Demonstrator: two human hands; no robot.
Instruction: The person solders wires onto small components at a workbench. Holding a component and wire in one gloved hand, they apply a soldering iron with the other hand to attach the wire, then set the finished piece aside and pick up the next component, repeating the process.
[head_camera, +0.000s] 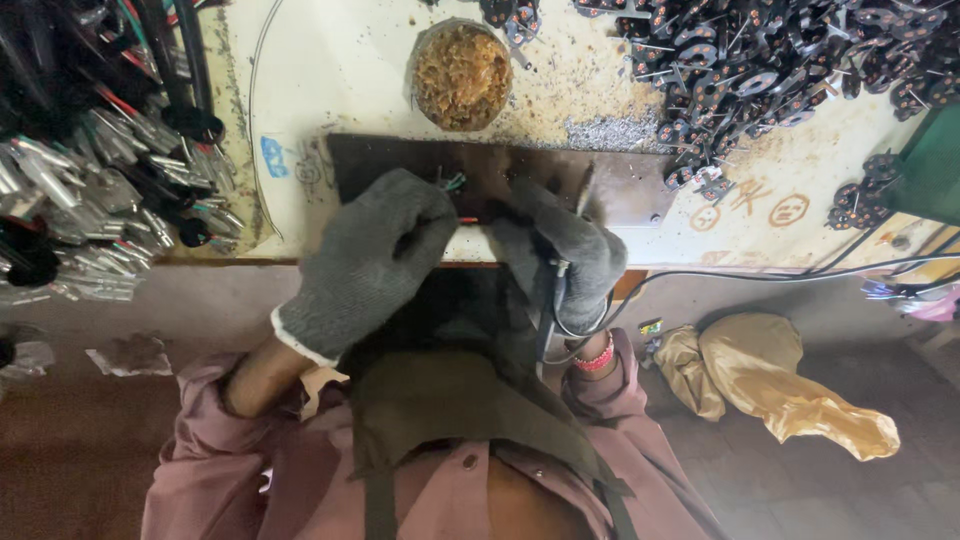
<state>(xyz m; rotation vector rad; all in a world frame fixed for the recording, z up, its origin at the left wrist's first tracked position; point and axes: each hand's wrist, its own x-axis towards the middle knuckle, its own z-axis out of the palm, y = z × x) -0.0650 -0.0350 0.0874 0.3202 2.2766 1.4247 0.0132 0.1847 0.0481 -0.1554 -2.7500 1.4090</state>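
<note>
- Left hand (375, 255), in a grey knit glove, sits at centre frame over the near edge of the workbench (340, 60); fingers curled tight around a small bundle of thin coloured wires (455, 183) — green and red tips show just past the glove at its upper right.
- Right hand (570, 255), also grey-gloved, is just right of centre, closed around the handle of a soldering iron (584, 190); the iron's tip points up the frame over the dark metal plate (620, 185).
- The two gloves are near each other, a narrow gap between them; the wire tips lie in that gap, above the plate.
- The iron's black cable (760, 276) loops under the right wrist and runs off to the right edge of the frame.
- A red beaded bracelet (596, 358) shows on the right wrist.
- Dark plate lies flat at the bench's near edge, centre frame; grey metal filings (610, 132) are scattered just above it.
- A round tin of brown fibrous material (462, 75) stands at top centre.
- Upper right: a large heap of dark plug parts with copper contacts (760, 70).
- Left side: a mass of silver-ended cable plugs (90, 190) with black leads.
- Lower right, on the floor — a crumpled tan bag (780, 380).
- Bottom of frame: the person's pink shirt (250, 470) and dark apron (450, 400).
</note>
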